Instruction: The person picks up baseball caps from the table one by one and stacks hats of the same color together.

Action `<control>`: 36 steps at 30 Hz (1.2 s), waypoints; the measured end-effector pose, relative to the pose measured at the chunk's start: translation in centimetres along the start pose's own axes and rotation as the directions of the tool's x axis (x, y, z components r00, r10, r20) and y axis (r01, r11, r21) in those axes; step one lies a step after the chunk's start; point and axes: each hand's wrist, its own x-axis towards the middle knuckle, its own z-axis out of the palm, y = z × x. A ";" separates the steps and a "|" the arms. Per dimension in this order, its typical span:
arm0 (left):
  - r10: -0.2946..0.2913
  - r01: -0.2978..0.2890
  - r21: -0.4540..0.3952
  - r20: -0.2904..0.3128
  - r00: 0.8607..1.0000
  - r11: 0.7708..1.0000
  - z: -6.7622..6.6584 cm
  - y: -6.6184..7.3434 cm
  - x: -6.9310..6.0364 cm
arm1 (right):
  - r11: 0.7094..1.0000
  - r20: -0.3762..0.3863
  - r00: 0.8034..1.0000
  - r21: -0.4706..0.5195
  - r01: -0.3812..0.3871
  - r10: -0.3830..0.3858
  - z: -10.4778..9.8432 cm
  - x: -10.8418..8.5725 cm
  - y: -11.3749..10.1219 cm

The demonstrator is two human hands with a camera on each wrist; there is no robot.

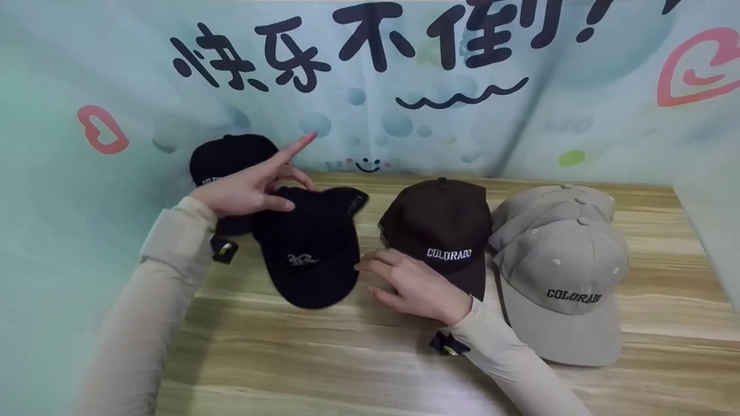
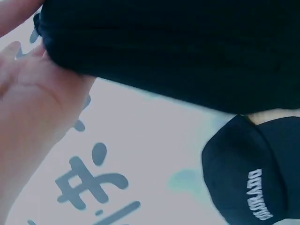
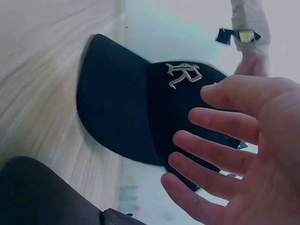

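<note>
A black cap (image 1: 312,254) with a light embroidered "R" logo is tilted in front of me, brim toward me. My left hand (image 1: 248,188) pinches its crown between thumb and fingers, with the index finger pointing out straight. In the left wrist view the dark cap cloth (image 2: 168,51) fills the top, against that palm. My right hand (image 1: 413,283) is at the brim's right edge, fingers spread and loosely bent. In the right wrist view its fingers (image 3: 211,154) are in front of the cap's crown; whether they touch it I cannot tell.
Behind the left hand sits another black cap (image 1: 231,153) with lettering. A dark brown "COLORADO" cap (image 1: 433,214) is beside the right hand. Farther right, several grey caps (image 1: 563,271) are stacked overlapping. All rest on a wood-grain table (image 1: 324,364) before a printed cloth backdrop (image 1: 370,124).
</note>
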 end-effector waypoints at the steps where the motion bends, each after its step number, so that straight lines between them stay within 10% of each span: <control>1: -0.015 0.015 0.020 0.029 0.999 1.000 -0.1 0.1 0.7 | 1.000 0.007 1.000 0.000 -0.003 0.003 0.1 0.1 0.0; 8: -0.171 0.162 0.229 0.022 0.985 0.960 0.3 -1.5 5.5 | 0.996 0.170 0.983 -0.058 -0.062 0.071 2.0 1.6 -0.9; 13: -0.265 0.277 0.247 -0.081 0.961 0.929 0.8 -4.2 7.4 | 0.957 0.276 0.924 -0.195 -0.217 0.266 3.9 3.2 -1.7; 16: -0.292 0.322 0.243 -0.151 0.944 0.915 1.1 -5.6 7.6 | 0.913 0.269 0.891 -0.289 -0.288 0.366 5.0 3.9 -2.2; 25: -0.256 0.334 0.288 -0.277 0.926 0.898 1.3 -7.1 7.2 | 0.810 0.123 0.876 -0.458 -0.367 0.466 6.8 5.8 -2.7; 36: -0.297 0.515 0.352 -0.516 0.803 0.782 -0.1 -10.7 3.7 | 0.795 0.063 0.863 -0.426 -0.431 0.501 6.6 6.5 -1.9</control>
